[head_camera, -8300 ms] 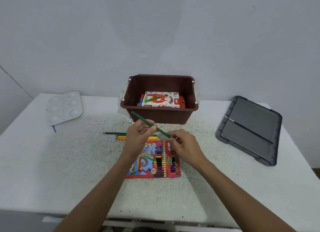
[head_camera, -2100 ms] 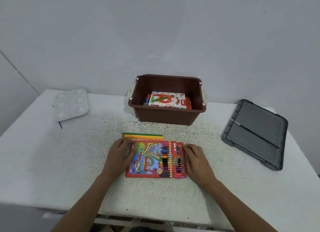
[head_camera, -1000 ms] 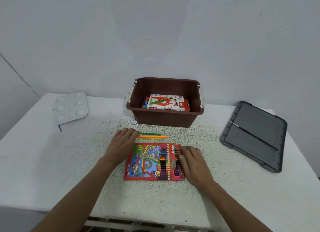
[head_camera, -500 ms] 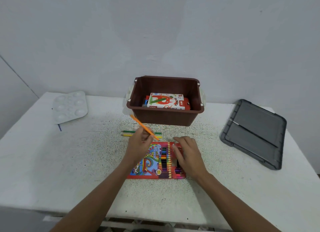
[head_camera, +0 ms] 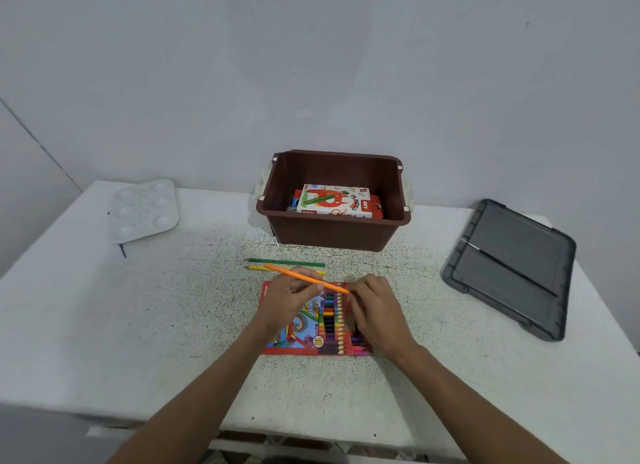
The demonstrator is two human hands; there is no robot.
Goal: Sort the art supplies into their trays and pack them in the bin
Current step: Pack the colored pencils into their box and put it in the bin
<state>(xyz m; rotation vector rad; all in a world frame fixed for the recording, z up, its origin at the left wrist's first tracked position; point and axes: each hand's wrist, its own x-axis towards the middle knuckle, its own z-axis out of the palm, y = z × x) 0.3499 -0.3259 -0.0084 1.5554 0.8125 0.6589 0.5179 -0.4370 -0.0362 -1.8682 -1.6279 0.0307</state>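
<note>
Pinching an orange pencil (head_camera: 302, 277) near its middle, the left hand (head_camera: 287, 299) held it over the pencil box (head_camera: 304, 330) below; curled fingertips of the right hand (head_camera: 377, 307) met its end — grip unclear. Light and stiff, it likely suited that hold.
</note>
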